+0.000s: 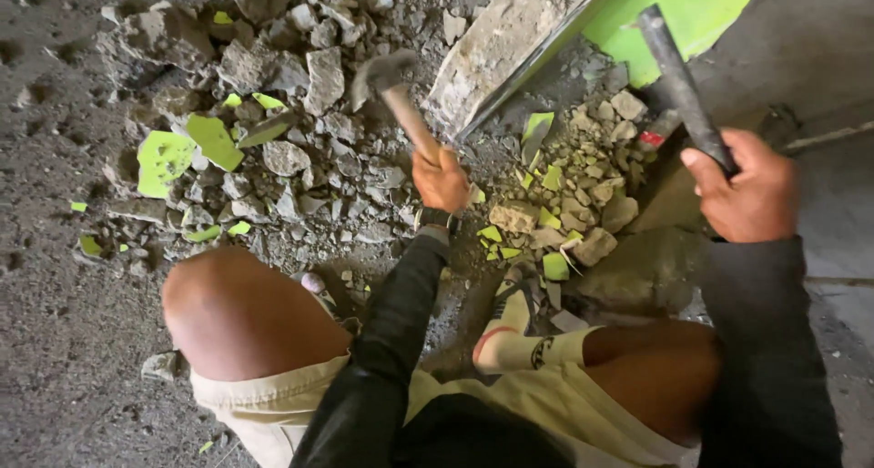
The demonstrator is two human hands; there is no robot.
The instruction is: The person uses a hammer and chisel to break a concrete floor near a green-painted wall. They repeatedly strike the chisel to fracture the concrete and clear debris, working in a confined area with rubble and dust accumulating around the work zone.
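My left hand point(441, 178) grips the wooden handle of a hammer point(390, 78). Its metal head is raised and blurred over a heap of broken concrete rubble point(300, 131). My right hand point(748, 195) is closed around a dark steel chisel bar point(675, 78), which slants up toward a green-painted wall surface point(692, 8). A grey concrete slab point(496, 54) with a broken edge leans between the two tools. I am crouching, with both bare knees in view below my hands.
Flakes of green paint point(166, 157) and small stone chunks point(583, 195) are scattered across the dusty grey floor point(55, 322). My shoe and white sock point(510, 327) rest among the debris. A bare concrete ledge point(819, 58) runs at the right.
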